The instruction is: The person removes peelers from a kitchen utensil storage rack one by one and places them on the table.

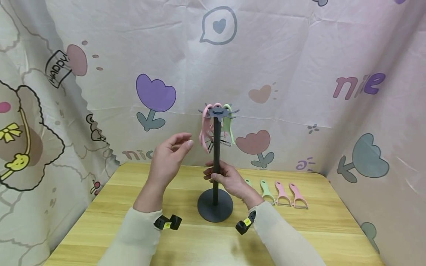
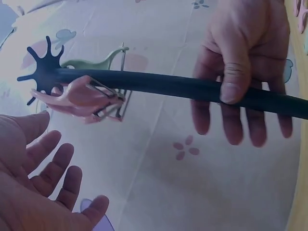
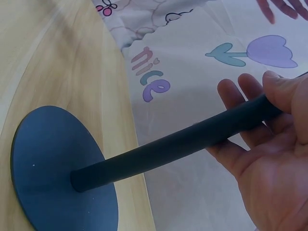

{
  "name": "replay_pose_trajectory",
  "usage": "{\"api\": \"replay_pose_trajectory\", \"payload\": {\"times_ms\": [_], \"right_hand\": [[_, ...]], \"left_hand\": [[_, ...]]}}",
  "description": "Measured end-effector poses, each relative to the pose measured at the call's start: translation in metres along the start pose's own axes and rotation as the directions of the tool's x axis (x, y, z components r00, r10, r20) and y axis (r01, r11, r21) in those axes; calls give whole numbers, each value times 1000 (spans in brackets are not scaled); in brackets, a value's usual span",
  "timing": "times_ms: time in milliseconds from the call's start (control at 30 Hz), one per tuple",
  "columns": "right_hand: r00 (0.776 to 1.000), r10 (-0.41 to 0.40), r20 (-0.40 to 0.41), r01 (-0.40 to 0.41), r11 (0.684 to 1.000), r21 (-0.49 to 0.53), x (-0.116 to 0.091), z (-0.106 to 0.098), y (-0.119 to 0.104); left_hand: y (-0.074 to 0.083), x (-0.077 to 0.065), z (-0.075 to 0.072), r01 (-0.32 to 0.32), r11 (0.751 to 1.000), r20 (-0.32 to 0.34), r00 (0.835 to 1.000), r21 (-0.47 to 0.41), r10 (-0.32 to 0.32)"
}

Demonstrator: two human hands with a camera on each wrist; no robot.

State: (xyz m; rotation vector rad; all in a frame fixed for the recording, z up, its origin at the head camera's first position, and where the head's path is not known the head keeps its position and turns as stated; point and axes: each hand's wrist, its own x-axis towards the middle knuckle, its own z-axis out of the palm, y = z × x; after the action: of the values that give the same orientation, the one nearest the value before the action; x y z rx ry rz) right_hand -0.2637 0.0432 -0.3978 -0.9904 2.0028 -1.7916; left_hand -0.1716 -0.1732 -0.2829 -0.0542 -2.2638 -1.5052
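A black rack stand with a round base and a ring of hooks on top stands upright on the table. My right hand holds its pole at mid-height, thumb on one side and fingers on the other. Pink Y-shaped peelers and a green peeler hang by their handles from the hooks, blades down; the pole and overlap partly hide them. To the left of the hanging peelers, my left hand is raised, fingers loosely bent, with nothing held and apart from the stand.
Right of the stand, several more peelers lie in a row on the wooden table, among them a green peeler and a pink peeler. My right forearm partly covers that row. A patterned cloth hangs behind and at both sides.
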Motion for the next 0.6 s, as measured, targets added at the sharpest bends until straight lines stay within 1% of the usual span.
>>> {"api": "replay_pose_trajectory", "payload": {"times_ms": [100,300,400,500,600], "right_hand": [[1000,7,3,-7,1000,3,0,0,-1],[1000,15,5,-15,1000,-3,1,-2,0],[1000,19,7,-19,1000,-5,1,-2,0],[1000,17,7,-17,1000,-9,1,-2,1],[1000,14,6,-14,1000,-14,1,-2,1]], "left_hand": [[9,5,1,6,1000,18,1000,16,-6],[25,16,5,-18,998,49,999,59,15],[30,21,7,-14,998,62,998,65,10],[34,25,8,0,1000,84,996,12,-1],[36,29,9,30,998,107,994,-59,-24]]}}
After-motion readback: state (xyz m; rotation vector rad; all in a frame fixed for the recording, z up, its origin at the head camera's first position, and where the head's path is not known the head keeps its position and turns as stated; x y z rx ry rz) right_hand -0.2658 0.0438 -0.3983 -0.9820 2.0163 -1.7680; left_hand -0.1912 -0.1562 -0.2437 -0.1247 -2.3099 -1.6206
